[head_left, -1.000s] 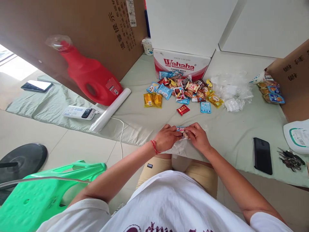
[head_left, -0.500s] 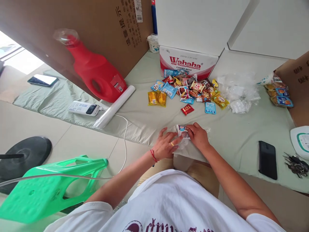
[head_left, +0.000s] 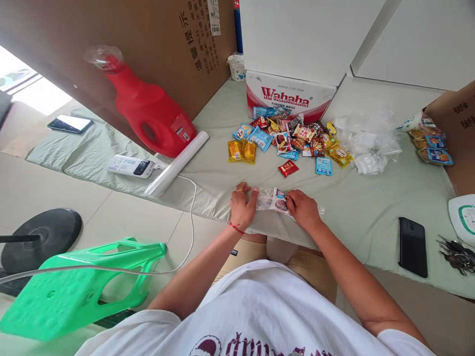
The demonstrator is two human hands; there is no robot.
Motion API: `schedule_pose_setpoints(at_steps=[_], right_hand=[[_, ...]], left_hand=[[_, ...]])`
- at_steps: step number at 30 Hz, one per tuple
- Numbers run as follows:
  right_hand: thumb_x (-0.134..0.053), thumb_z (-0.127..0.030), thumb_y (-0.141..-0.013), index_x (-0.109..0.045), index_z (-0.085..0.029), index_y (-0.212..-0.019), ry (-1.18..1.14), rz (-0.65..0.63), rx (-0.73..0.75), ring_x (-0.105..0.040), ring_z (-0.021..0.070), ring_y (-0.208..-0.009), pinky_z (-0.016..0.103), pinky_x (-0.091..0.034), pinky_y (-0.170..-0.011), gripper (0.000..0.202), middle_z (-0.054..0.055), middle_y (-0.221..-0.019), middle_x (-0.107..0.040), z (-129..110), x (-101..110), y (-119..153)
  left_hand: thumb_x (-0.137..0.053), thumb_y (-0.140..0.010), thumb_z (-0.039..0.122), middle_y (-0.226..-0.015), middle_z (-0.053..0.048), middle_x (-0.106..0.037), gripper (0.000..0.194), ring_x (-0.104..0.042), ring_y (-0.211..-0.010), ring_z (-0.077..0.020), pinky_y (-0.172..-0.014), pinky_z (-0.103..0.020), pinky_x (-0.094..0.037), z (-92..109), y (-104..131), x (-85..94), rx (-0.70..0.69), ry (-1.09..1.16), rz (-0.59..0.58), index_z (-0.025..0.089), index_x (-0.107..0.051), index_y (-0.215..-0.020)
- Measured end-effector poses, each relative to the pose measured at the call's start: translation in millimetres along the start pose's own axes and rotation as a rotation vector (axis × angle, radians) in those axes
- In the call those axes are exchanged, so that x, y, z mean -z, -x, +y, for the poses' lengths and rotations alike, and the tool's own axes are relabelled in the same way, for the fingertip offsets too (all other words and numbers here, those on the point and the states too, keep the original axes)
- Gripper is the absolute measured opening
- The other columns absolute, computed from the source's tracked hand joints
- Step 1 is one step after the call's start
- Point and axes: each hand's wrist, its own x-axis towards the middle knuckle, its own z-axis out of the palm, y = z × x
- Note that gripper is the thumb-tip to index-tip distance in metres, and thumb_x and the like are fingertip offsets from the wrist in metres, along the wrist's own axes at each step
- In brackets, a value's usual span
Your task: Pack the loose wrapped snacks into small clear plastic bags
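Clear, crinkled plastic film (head_left: 264, 199) spans the gap between the two hands, above the pale green cloth on the counter (head_left: 345, 207). A small white, blue and brown printed packet (head_left: 280, 200) lies at the film's right part, its right edge pinched by the curled fingers of the right hand (head_left: 303, 210). The left hand (head_left: 243, 205) is partly curled at the film's left end, thumb touching it; whether it grips, I cannot tell. At one o'clock from the hands sits a red foil packet (head_left: 288, 168), with a pile of colourful wrapped snacks (head_left: 293, 136) beyond. Crumpled clear plastic bags (head_left: 371, 143) lie at two o'clock, a red plastic jug (head_left: 152, 116) at ten.
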Motion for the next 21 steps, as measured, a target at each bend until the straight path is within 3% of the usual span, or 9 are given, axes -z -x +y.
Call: schedule_pose_setpoints(at_steps=[3, 6, 9, 13, 16, 21], right_hand=[[-0.045, -0.031, -0.102, -0.068, -0.022, -0.1, -0.011, 0.014, 0.001, -0.061, 0.0177, -0.079, 0.028, -0.031, -0.06, 0.025, 0.004, -0.095, -0.069, -0.6, 1.1, -0.2], [-0.045, -0.03, -0.101, -0.068, -0.022, -0.099, -0.038, 0.028, 0.009, -0.061, 0.0179, -0.079, 0.028, -0.032, -0.061, 0.024, 0.004, -0.095, -0.07, 0.1, 1.0, 0.5], [-0.046, -0.028, -0.1, -0.068, -0.022, -0.098, -0.064, 0.035, 0.024, -0.061, 0.0181, -0.08, 0.027, -0.034, -0.063, 0.022, 0.005, -0.096, -0.071, 1.3, 0.5, 1.4], [-0.045, -0.029, -0.1, -0.067, -0.022, -0.097, -0.12, 0.053, 0.044, -0.062, 0.0187, -0.083, 0.027, -0.036, -0.065, 0.024, 0.004, -0.094, -0.071, 3.5, 1.0, 1.5], [-0.04, -0.036, -0.105, -0.066, -0.022, -0.091, -0.192, 0.06, 0.047, -0.062, 0.0178, -0.079, 0.027, -0.037, -0.067, 0.033, 0.003, -0.085, -0.07, 6.4, 0.8, -0.2], [-0.043, -0.04, -0.105, -0.067, -0.023, -0.085, -0.214, 0.035, -0.069, -0.058, 0.0171, -0.069, 0.027, -0.034, -0.062, 0.036, 0.002, -0.075, -0.067, 8.3, -1.4, -4.5]], left_hand=[[-0.07, -0.081, 0.048, -0.139, -0.016, -0.064, 0.094, -0.055, -0.131, -0.0332, -0.111, -0.048, -0.04, 6.8, 4.7, 0.1, -0.179, -0.046, -0.212, 0.016, -0.028, -0.158], [-0.074, -0.071, 0.036, -0.141, -0.016, -0.062, 0.109, -0.055, -0.132, -0.0327, -0.112, -0.044, -0.04, 17.2, 0.1, 1.2, -0.239, -0.153, -0.374, 0.014, -0.018, -0.162], [-0.072, -0.077, 0.041, -0.127, -0.014, -0.07, 0.095, -0.062, -0.123, -0.0305, -0.105, -0.039, -0.044, 28.2, -13.4, 0.3, -0.142, -0.238, -0.419, 0.012, -0.031, -0.158], [-0.052, -0.096, 0.051, -0.106, -0.008, -0.078, 0.042, -0.07, -0.109, -0.0267, -0.094, -0.035, -0.046, 37.8, -28.0, -6.8, -0.05, -0.392, -0.403, 0.021, -0.068, -0.121], [-0.031, -0.106, 0.043, -0.099, -0.01, -0.078, 0.048, -0.072, -0.097, -0.0256, -0.085, -0.035, -0.046, 38.8, -28.3, -13.8, -0.034, -0.461, -0.345, 0.021, -0.073, -0.099], [-0.03, -0.107, 0.046, -0.103, -0.016, -0.078, 0.051, -0.073, -0.098, -0.0285, -0.085, -0.037, -0.045, 32.4, -21.6, -24.1, -0.064, -0.561, -0.255, 0.019, -0.073, -0.104]])
